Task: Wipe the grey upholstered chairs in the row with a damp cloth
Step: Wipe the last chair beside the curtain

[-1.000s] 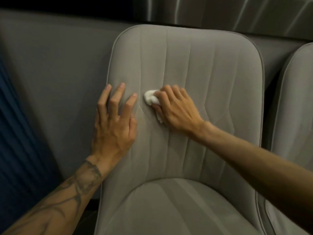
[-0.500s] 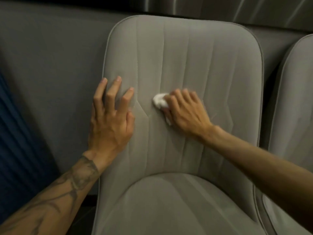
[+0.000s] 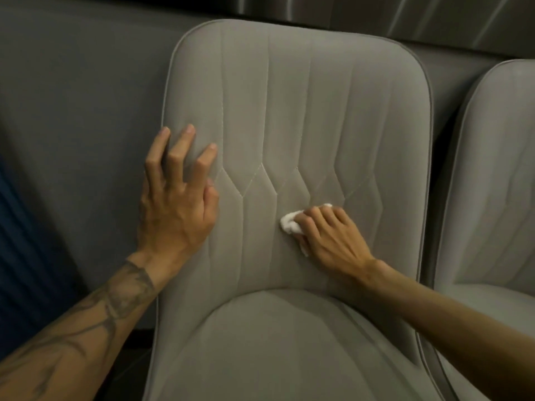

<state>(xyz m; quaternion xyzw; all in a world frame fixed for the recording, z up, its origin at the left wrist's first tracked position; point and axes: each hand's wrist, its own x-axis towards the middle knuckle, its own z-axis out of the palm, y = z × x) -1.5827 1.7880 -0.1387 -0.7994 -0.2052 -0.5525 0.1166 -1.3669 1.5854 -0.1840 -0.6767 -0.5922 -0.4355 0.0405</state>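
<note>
Grey chair backrest point(image 3: 289, 96): right hand point(image 3: 333, 235) clutching cloth point(image 3: 289, 225) slid lower; left hand point(image 3: 176, 204) stays flat.

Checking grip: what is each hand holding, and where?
Right hand grips the wadded cloth across its middle; left hand holds nothing, resting on the chair back.

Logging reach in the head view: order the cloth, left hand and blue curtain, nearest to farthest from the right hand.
1. White cloth, gripped by the right hand.
2. Left hand, on the left edge of the backrest.
3. Blue curtain, far left.
</note>
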